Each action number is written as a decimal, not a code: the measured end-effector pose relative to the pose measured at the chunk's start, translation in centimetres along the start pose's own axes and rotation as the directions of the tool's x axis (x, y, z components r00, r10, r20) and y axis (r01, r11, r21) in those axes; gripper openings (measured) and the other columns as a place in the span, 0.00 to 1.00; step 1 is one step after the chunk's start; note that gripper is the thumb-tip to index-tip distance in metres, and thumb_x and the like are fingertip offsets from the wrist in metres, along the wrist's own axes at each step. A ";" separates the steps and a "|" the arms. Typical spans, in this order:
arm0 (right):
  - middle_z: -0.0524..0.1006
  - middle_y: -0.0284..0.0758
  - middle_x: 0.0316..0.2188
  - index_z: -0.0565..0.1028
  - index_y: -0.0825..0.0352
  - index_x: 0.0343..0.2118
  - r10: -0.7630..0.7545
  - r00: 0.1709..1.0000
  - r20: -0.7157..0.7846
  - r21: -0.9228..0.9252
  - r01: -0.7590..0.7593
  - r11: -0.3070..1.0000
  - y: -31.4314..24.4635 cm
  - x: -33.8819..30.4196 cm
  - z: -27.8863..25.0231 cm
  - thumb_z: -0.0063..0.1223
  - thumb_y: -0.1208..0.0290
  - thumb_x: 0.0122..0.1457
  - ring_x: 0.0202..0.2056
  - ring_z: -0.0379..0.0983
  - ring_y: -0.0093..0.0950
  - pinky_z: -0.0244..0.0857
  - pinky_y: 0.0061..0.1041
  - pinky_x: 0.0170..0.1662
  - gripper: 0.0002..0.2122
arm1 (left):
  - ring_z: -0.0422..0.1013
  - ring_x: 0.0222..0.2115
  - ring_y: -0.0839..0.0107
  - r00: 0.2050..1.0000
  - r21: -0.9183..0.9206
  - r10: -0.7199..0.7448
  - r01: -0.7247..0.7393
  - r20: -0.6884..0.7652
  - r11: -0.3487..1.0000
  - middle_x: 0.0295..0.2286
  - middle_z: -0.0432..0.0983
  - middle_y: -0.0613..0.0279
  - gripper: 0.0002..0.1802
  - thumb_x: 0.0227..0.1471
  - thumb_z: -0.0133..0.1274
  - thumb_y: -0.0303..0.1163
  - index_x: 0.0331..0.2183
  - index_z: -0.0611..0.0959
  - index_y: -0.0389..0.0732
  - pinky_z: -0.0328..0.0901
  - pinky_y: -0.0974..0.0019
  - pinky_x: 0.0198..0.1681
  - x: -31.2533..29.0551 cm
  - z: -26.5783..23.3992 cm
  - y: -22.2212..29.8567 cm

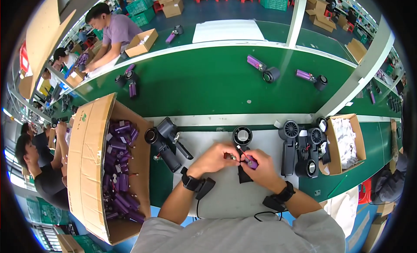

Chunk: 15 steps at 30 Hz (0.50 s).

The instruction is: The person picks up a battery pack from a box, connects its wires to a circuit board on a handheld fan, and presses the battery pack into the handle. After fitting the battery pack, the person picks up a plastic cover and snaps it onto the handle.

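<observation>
Purple shrink-wrapped battery pack sits in a worker's grip

A bare right hand closes thumb and fingers around the cylinder, just above the bench, while the left hand meets it at 9 o'clock, fingertips pinched together, apparently on thin leads; the exact spot is too small to tell. The pack looks compact, stiff and fairly light, its glossy wrap probably a little slippery. The leads appear to be the fragile part; the firm middle of the cylinder is the better hold, with no pull on the wire.

Just beyond, at 12 o'clock, lies the round head of a black plastic fan housing, its handle running below the hands over a pale grey mat. Two matching black housings rest near 10 o'clock, and a large brown cardboard box, loaded with purple packs, stands at 9. Grille-faced black fan bodies cluster toward 3 o'clock, beside a small cardboard box of white packets. Well away, between 10 and 11, a co-worker bends over a bench.
</observation>
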State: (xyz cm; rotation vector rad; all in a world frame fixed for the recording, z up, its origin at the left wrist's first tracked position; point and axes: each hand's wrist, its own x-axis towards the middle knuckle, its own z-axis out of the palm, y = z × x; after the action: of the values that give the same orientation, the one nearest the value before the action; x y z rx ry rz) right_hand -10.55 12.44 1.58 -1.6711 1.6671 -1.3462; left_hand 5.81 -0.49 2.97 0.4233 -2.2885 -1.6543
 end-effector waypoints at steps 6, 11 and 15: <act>0.78 0.36 0.29 0.74 0.66 0.35 -0.078 0.996 0.040 -0.032 0.079 0.996 0.0 0.7 0.2 0.64 0.78 0.45 0.30 0.75 0.35 0.69 0.30 0.33 0.13 | 0.71 0.30 0.70 0.996 0.092 -0.092 0.090 0.017 0.992 0.30 0.77 0.63 0.10 0.45 0.61 0.21 0.33 0.84 0.41 0.64 0.68 0.32 -0.2 -0.7 1.5; 0.78 0.36 0.29 0.75 0.66 0.35 -0.021 0.999 -0.037 -0.057 0.019 0.998 0.2 0.3 1.2 0.64 0.78 0.45 0.30 0.76 0.35 0.69 0.30 0.34 0.13 | 0.73 0.32 0.68 0.999 0.058 -0.030 0.028 0.039 0.998 0.32 0.78 0.61 0.14 0.45 0.59 0.19 0.38 0.83 0.41 0.68 0.66 0.36 -0.6 -1.1 0.4; 0.77 0.36 0.28 0.75 0.67 0.34 0.008 1.000 -0.029 -0.016 -0.009 1.000 -0.2 0.6 1.7 0.63 0.79 0.45 0.30 0.75 0.33 0.68 0.29 0.34 0.12 | 0.74 0.34 0.68 0.999 -0.017 -0.031 0.032 0.006 0.999 0.32 0.78 0.60 0.16 0.45 0.57 0.16 0.39 0.82 0.40 0.69 0.65 0.39 -0.2 -1.1 0.4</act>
State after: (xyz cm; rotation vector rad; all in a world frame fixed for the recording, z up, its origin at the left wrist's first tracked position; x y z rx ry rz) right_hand -9.15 11.35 1.20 -1.6597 1.7039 -1.3622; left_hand 6.41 -1.19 3.67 0.4533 -2.2821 -1.6908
